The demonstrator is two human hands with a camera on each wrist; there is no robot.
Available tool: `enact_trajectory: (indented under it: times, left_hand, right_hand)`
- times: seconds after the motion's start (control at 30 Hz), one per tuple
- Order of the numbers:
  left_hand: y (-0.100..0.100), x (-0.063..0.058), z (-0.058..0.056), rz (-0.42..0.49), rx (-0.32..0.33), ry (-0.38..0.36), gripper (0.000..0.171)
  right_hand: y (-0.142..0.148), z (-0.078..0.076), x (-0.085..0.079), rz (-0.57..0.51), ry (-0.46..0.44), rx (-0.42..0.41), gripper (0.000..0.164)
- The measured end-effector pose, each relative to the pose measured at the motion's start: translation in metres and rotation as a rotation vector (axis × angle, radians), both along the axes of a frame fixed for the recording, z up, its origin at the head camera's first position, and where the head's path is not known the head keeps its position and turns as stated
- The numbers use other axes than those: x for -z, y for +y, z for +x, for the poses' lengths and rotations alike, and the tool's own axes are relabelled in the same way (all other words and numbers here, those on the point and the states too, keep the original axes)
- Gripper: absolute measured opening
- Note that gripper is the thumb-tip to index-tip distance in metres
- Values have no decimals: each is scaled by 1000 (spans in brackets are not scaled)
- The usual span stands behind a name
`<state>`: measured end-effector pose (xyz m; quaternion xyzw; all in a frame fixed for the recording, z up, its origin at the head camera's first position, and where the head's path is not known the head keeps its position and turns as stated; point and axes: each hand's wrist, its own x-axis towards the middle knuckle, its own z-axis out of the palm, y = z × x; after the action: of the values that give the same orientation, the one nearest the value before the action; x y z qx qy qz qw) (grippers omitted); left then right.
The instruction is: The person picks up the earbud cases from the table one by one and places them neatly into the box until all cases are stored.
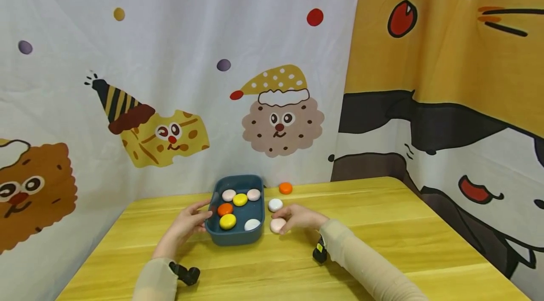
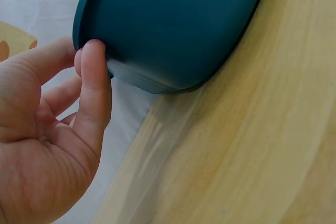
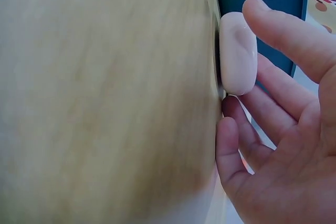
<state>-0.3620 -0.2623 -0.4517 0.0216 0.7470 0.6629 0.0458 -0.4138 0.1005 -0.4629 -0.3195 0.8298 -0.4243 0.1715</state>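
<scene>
As both sleeves [image 1: 365, 258] reached in over the worktop [image 1: 238, 275], a black device [image 1: 184, 273] at each wrist, the closest play was just right of the blue tray [image 1: 235, 238]; there the right hand [image 1: 301, 217] had a pale pink disc [image 1: 278, 225] between thumb and fingers, spread only about as wide as the disc; whether it rested on the wood or sat barely clear, the views could not settle; an even pinch on that rounded edge, thumb square against the fingertips, looked the way to stop it slipping, with care for the neighbour just beyond; over on the left side, the left hand [image 1: 187, 223] had its fingers bent in, nearly together, pinching the tray's rim; a light, level hold seemed best, firm enough against skidding, too gentle to tip it; inside lay a white disc, two yellow discs [image 1: 227, 221], an orange one and two pale pink ones; outside, a white disc [image 1: 275, 205] sat beyond the gripped one; farther still, an orange disc [image 1: 285, 188]; and behind everything, a cartoon-printed curtain [image 1: 170, 55].
</scene>
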Motion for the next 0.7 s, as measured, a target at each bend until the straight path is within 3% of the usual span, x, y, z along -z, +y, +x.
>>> enact_trajectory:
  times: [0.47,0.7]
  left_hand:
    - [0,-2,1,1,-13,1,55]
    - [-1,-1,1,2,-12,-10,56]
  right_hand:
    - [-3,-1,-4,-4,24,-20,46]
    - [-1,-1,-5,-49,11,22,46]
